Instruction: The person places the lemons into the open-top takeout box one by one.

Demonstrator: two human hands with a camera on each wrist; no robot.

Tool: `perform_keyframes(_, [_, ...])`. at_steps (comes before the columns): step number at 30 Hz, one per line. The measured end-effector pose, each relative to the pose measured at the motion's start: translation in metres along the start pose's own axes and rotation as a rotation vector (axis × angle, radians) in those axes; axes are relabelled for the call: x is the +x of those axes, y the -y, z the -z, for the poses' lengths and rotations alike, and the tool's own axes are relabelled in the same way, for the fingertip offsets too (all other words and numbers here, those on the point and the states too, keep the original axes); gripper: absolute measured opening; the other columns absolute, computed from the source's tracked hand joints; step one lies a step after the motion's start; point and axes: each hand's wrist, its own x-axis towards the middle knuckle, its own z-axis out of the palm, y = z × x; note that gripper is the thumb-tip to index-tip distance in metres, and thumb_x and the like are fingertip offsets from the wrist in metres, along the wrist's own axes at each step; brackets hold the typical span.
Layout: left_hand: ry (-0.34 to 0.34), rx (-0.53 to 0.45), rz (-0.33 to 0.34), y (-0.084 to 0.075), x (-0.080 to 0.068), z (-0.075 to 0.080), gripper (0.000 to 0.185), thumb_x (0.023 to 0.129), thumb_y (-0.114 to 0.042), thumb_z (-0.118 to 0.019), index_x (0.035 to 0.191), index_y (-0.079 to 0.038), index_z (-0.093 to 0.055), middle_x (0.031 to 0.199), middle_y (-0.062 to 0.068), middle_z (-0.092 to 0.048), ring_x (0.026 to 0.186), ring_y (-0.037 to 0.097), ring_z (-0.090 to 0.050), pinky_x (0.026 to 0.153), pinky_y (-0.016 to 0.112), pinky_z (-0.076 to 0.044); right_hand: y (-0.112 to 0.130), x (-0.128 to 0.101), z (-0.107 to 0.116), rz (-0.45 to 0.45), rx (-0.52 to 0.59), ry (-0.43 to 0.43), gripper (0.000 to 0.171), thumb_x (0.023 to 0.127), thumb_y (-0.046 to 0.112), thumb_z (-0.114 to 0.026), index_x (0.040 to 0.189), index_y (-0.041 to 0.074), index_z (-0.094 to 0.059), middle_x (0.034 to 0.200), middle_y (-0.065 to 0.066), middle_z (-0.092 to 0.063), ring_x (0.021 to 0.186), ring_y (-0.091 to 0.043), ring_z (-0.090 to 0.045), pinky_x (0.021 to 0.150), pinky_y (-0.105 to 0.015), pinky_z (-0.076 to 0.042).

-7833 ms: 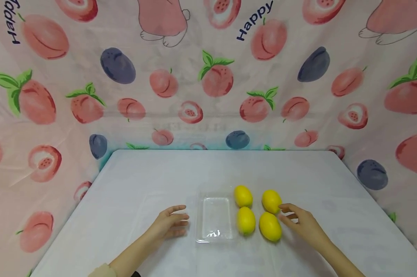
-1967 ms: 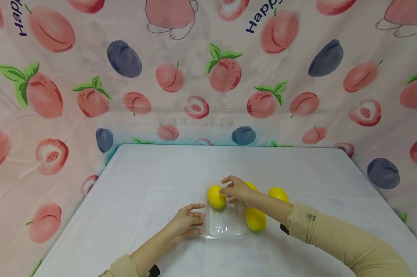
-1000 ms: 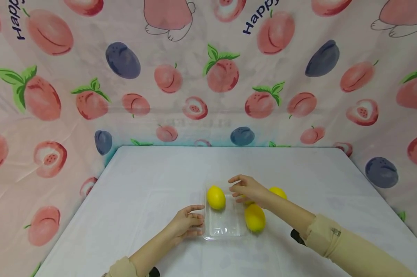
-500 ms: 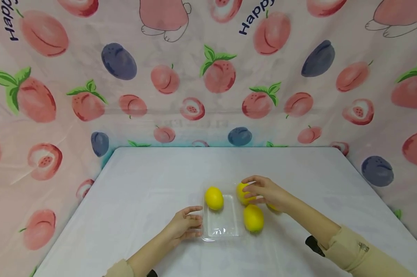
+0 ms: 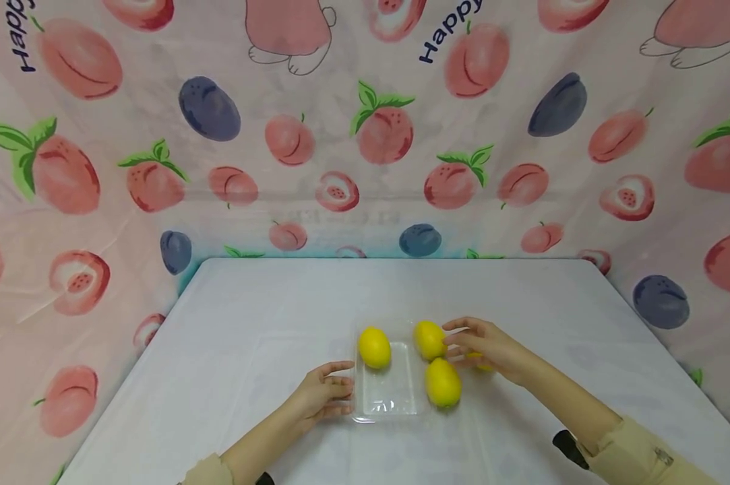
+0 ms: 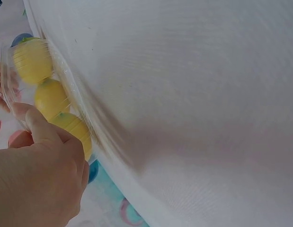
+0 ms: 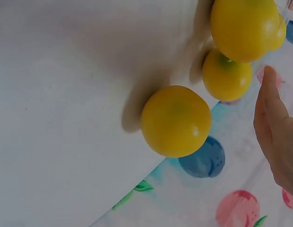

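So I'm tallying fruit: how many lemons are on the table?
4. One in the clear tray at; two right of it at and; one mostly hidden under the right hand.

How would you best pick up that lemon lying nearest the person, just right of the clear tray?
Probably from above, fingers across the wide middle of the near lemon. It lies lengthwise toward the person, with the clear tray close on its left, so a top approach looks clearest.

You've got 4 lemons: 1 in the tray (image 5: 374, 347), 2 just right of it (image 5: 429, 339) (image 5: 443, 382), 1 mostly hidden behind the right hand (image 5: 478, 364). 1 clear plastic tray (image 5: 389, 404). 2 hands: left (image 5: 322, 394), right (image 5: 489, 343).
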Motion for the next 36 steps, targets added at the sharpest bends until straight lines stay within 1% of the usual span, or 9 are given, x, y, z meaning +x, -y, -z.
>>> perform_keyframes(3, [0.005,-0.001,-0.002,0.000,0.000,0.000,0.048,0.090,0.004,-0.053,0.136,0.001,-0.040,0.088,-0.001,-0.056,0.076,0.012,-0.057,0.070,0.026,-0.059,-0.004,-0.002,0.002,-0.002,0.007,-0.002,0.051,0.097,0.024,-0.050,0.135,-0.007,-0.034,0.120,-0.022,-0.055,0.106,-0.027,-0.060,0.095,-0.043,-0.051])
perform_keyframes(6, [0.002,-0.002,-0.003,0.000,0.000,0.001,0.048,0.090,0.004,-0.054,0.136,0.000,-0.041,0.087,-0.001,-0.056,0.076,0.011,-0.057,0.071,0.026,-0.059,-0.007,-0.004,0.003,0.008,0.010,0.002,0.052,0.097,0.024,-0.049,0.135,-0.007,-0.033,0.116,-0.018,-0.056,0.103,-0.024,-0.061,0.095,-0.045,-0.050])
perform_keyframes(9, [0.000,0.000,-0.004,0.000,0.001,0.001,0.048,0.090,0.002,-0.055,0.136,0.000,-0.041,0.087,0.000,-0.056,0.076,0.011,-0.057,0.071,0.027,-0.059,-0.012,-0.006,0.005,0.007,0.008,-0.003,0.052,0.096,0.023,-0.050,0.134,-0.008,-0.034,0.114,-0.014,-0.057,0.100,-0.020,-0.061,0.094,-0.042,-0.052])
perform_keyframes(13, [0.002,0.006,-0.006,0.000,0.002,0.001,0.049,0.089,0.000,-0.058,0.135,0.000,-0.042,0.087,0.002,-0.055,0.077,0.012,-0.057,0.071,0.027,-0.059,-0.016,-0.009,0.004,0.009,-0.030,-0.016,0.051,0.096,0.022,-0.052,0.133,-0.009,-0.035,0.116,-0.017,-0.056,0.098,-0.019,-0.060,0.091,-0.040,-0.054])
perform_keyframes(16, [0.001,0.009,-0.006,0.000,0.002,0.001,0.048,0.089,0.001,-0.057,0.135,0.000,-0.042,0.086,0.001,-0.055,0.077,0.012,-0.057,0.071,0.028,-0.059,-0.019,-0.012,0.003,0.016,-0.070,-0.035,0.051,0.095,0.022,-0.054,0.132,-0.009,-0.037,0.114,-0.019,-0.056,0.096,-0.020,-0.060,0.090,-0.042,-0.054])
perform_keyframes(19, [0.004,0.011,-0.007,0.000,0.002,0.001,0.047,0.090,0.002,-0.055,0.135,0.000,-0.042,0.087,0.001,-0.055,0.077,0.012,-0.057,0.071,0.028,-0.059,-0.022,-0.013,0.002,0.021,-0.097,-0.060,0.052,0.094,0.022,-0.057,0.130,-0.009,-0.039,0.110,-0.016,-0.056,0.094,-0.018,-0.060,0.088,-0.041,-0.055])
perform_keyframes(25, [0.010,0.008,-0.007,0.000,0.003,0.002,0.048,0.089,0.004,-0.054,0.135,0.000,-0.042,0.087,0.000,-0.056,0.076,0.012,-0.057,0.071,0.028,-0.059,-0.030,-0.014,-0.001,0.012,-0.146,-0.084,0.047,0.093,0.019,-0.057,0.128,-0.009,-0.042,0.104,-0.008,-0.057,0.090,-0.015,-0.057,0.080,-0.034,-0.057])
perform_keyframes(32, [0.000,0.012,-0.001,-0.001,0.001,0.001,0.049,0.089,0.001,-0.057,0.135,0.001,-0.041,0.088,0.003,-0.057,0.076,0.012,-0.058,0.071,0.029,-0.059,-0.037,-0.015,-0.007,-0.015,-0.193,-0.109,0.043,0.093,0.016,-0.057,0.127,-0.007,-0.044,0.108,-0.013,-0.057,0.091,-0.019,-0.057,0.079,-0.038,-0.057])
perform_keyframes(36, [-0.005,0.011,0.004,-0.001,0.000,0.001,0.050,0.088,0.000,-0.059,0.135,0.001,-0.042,0.087,0.002,-0.057,0.076,0.012,-0.058,0.071,0.029,-0.059,-0.039,-0.016,-0.010,-0.010,-0.206,-0.095,0.043,0.092,0.018,-0.058,0.125,-0.007,-0.045,0.107,-0.015,-0.057,0.089,-0.020,-0.058,0.077,-0.038,-0.057])
